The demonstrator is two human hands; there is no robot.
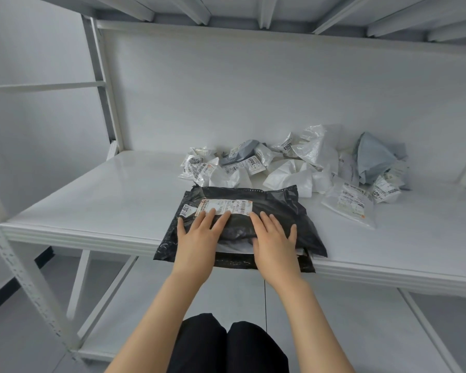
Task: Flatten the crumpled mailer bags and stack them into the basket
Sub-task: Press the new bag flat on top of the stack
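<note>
A black mailer bag (277, 203) with a white shipping label lies at the front edge of the white shelf (92, 200), on top of other flattened bags, black and white, that stick out past the edge. My left hand (199, 235) presses flat on the bag's left part, fingertips on the label. My right hand (275, 238) presses flat on its middle, fingers straight and spread. Behind it lies a heap of crumpled white and grey mailer bags (301, 162). No basket is in view.
The shelf belongs to a white metal rack with an upright post (108, 84) at the left and another shelf overhead. A white back wall closes the rear. A flat clear bag (347, 203) lies to the right. The floor and my dark trousers show below.
</note>
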